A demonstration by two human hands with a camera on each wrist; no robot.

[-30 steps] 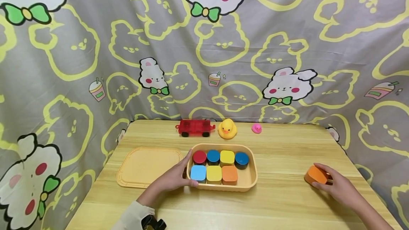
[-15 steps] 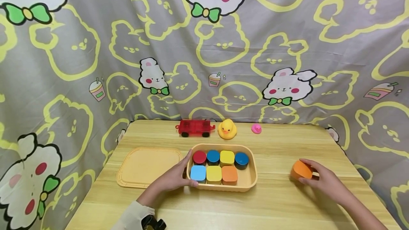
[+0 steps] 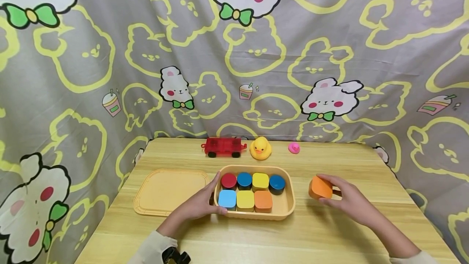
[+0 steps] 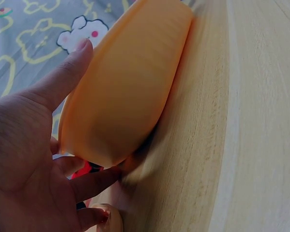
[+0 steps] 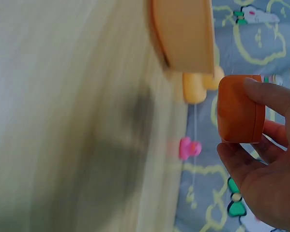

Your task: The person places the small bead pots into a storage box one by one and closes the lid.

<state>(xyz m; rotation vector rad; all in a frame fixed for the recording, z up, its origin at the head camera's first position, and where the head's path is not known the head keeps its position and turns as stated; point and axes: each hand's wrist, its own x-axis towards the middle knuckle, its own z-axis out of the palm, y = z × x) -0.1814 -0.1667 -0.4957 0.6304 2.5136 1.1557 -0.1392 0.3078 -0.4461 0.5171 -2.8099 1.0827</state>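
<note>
A yellow-orange tray (image 3: pixel 287 209) in the middle of the wooden table holds several coloured blocks in two rows: red, blue, yellow and dark blue behind, light blue, yellow and orange in front. My left hand (image 3: pixel 199 205) grips the tray's left end (image 4: pixel 130 82), thumb along its rim. My right hand (image 3: pixel 346 201) pinches an orange block (image 3: pixel 320 187) just above the table, right of the tray. In the right wrist view the orange block (image 5: pixel 240 108) sits between thumb and fingers.
A flat yellow lid (image 3: pixel 167 190) lies left of the tray. Along the back edge stand a red toy car (image 3: pixel 224 146), a yellow duck (image 3: pixel 260 148) and a small pink duck (image 3: pixel 294 147). A patterned cloth (image 3: pixel 234 52) hangs behind.
My right hand has lifted the orange block off the table near the right edge and carried it left toward the tray. The left hand and tray have not moved.
</note>
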